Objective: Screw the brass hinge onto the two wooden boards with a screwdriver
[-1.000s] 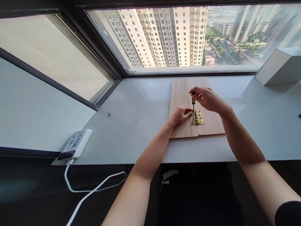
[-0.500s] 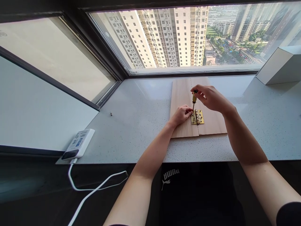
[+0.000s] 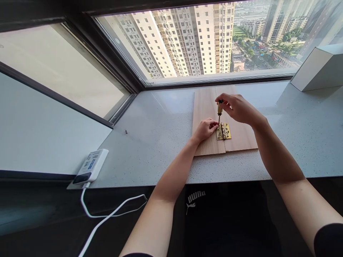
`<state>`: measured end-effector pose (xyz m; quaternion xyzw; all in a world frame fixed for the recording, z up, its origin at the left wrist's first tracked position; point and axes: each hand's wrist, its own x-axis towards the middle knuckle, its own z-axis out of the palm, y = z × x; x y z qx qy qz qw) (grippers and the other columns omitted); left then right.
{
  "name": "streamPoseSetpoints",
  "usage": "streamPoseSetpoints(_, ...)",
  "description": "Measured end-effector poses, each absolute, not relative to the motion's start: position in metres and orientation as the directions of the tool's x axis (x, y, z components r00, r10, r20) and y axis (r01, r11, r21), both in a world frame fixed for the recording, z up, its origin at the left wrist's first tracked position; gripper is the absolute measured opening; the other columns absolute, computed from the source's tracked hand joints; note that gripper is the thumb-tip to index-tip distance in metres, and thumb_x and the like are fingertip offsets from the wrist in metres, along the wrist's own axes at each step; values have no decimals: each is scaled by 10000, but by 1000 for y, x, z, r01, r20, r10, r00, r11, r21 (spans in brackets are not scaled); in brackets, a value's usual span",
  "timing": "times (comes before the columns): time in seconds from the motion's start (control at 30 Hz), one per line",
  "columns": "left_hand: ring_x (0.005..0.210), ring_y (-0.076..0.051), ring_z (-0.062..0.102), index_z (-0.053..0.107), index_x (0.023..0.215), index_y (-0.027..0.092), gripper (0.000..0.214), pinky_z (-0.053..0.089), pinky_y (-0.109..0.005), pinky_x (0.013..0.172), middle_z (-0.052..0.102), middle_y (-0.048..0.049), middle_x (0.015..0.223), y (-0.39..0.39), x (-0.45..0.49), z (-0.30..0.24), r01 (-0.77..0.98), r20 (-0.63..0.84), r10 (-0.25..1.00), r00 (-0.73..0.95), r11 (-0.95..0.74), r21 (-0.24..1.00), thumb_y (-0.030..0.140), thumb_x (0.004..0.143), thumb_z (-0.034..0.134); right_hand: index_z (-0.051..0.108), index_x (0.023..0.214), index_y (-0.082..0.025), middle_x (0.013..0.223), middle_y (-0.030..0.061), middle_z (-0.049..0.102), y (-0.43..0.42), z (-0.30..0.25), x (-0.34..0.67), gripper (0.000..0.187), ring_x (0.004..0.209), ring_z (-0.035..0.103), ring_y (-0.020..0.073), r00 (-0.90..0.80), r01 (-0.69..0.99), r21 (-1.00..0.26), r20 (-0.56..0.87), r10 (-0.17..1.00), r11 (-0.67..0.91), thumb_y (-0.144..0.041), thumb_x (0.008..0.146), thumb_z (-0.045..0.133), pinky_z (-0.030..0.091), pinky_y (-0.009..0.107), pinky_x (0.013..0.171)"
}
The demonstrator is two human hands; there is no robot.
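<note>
Two light wooden boards (image 3: 206, 107) lie side by side on the grey speckled windowsill, with a brass hinge (image 3: 224, 131) across their seam. My right hand (image 3: 238, 109) is closed round the handle of a small screwdriver (image 3: 219, 109), which stands upright with its tip on the hinge's left leaf. My left hand (image 3: 205, 129) rests on the left board, fingertips pinched at the hinge's left edge right by the screwdriver tip; whether they hold a screw is too small to see.
A white power strip (image 3: 89, 166) with a trailing white cable sits at the sill's front left corner. A small dark screw (image 3: 126, 131) lies on the sill to the left. A white box (image 3: 317, 69) stands at the back right. The window runs behind.
Both hands stay at the hinge. My right hand's fingers have shifted slightly round the screwdriver handle. The view has drifted a little.
</note>
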<state>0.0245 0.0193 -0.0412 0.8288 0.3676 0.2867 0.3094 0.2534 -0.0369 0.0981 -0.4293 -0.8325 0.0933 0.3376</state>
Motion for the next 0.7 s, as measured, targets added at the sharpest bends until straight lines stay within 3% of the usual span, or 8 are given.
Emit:
streamPoseSetpoints(0.33,886,-201,711,903,1115,185,171,641,-361,914,803,-103,1104,18,25,-39,426,252,781,571,-544,723,225,1065,744,719,1275,-222,1013,76,801,-34,90,249,191,882,718,232,-409,670,-420,479,777,612,-244,1169,563,519,380,809)
streamPoseSetpoints(0.7,877,-190,723,906,1113,175,147,628,-349,888,810,-97,1095,21,24,-44,382,299,761,575,-573,726,207,1074,768,738,1166,-203,1026,101,819,-40,92,233,89,846,685,230,-253,805,-375,483,838,459,-260,1155,670,458,371,757)
